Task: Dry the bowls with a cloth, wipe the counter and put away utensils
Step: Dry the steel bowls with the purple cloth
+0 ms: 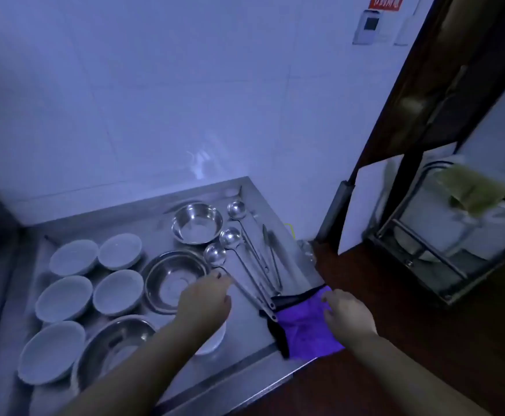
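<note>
Judging by the layout, roughly midway through: bowls set out in tidy groups, ladles and cloth not yet stowed.

Steel table (pixel 246 328) running into a corner under a white tiled wall (pixel 161 94), with a dark door frame (pixel 443 94) to the right and a metal rack (pixel 425 253) beyond it draped with a greenish rag (pixel 470 190). Dark reddish floor (pixel 395 325) below the table edge.

Three steel bowls upright on the table: one at the back (pixel 197 223), one in the middle (pixel 174 280), one near the front edge (pixel 116 349), partly under the left forearm. Five white bowls (pixel 65 298) clustered to the left, seemingly turned upside down, suggesting drying finished there, though wetness impossible to judge in this dim light. One more white bowl (pixel 212 340) just showing under the left wrist.

Purple cloth (pixel 305 325) with a dark border lying at the right front corner, slightly over the edge. Right hand (pixel 348 315) resting on its right side, fingers curled down onto the fabric; whether gripping or merely pressing, cannot tell.

Three ladles (pixel 230 238) lying side by side, cups toward the steel bowls, handles slanting down to the cloth. Tongs (pixel 272 250) just right of them.

Left hand (pixel 204 298) over the nearest ladle's handle, fingers curled toward it, apparently pinching it just below the cup. Probably left: wiping the table and putting ladles and tongs away.
</note>
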A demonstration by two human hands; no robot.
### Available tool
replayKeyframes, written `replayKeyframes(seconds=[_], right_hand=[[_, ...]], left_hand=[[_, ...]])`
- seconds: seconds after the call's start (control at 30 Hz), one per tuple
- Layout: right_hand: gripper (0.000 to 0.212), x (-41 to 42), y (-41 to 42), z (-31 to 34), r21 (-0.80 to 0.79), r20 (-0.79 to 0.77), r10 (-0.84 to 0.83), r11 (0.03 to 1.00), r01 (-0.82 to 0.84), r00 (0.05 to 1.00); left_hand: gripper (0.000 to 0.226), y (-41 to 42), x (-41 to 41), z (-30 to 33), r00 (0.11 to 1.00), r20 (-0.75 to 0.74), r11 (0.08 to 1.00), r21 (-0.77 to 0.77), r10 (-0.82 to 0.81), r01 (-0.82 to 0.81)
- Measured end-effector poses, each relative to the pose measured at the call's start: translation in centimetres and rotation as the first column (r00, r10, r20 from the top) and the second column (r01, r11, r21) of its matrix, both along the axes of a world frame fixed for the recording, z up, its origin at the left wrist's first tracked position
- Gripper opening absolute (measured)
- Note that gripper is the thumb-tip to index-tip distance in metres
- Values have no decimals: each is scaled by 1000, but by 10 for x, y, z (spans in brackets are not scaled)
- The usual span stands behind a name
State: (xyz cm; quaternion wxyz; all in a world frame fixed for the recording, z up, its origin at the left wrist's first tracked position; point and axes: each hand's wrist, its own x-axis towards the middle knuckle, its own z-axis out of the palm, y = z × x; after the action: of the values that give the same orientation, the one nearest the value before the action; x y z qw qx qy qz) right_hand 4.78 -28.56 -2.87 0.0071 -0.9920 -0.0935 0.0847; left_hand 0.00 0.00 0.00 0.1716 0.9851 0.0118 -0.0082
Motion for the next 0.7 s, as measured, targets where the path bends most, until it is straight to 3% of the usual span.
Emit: replayKeyframes(seconds=[0.43, 0.53, 0.67, 0.7], right_hand=[[67, 26, -49, -83, 76, -205, -211, 970, 230, 956], [55, 30, -51, -86, 205, -269, -319, 903, 378, 909], [10, 32, -51, -72, 337, -382, -347, 811, 479, 856], [15, 33, -50, -69, 354, -397, -349, 795, 493, 849]], left_hand=[[32, -111, 60, -90, 951, -272, 986, 28, -149, 163], [27, -117, 62, -93, 944, -289, 984, 38, -157, 175], [25, -119, 64, -88, 939, -303, 981, 50, -163, 187], [25, -119, 64, -87, 939, -302, 981, 49, -164, 187]])
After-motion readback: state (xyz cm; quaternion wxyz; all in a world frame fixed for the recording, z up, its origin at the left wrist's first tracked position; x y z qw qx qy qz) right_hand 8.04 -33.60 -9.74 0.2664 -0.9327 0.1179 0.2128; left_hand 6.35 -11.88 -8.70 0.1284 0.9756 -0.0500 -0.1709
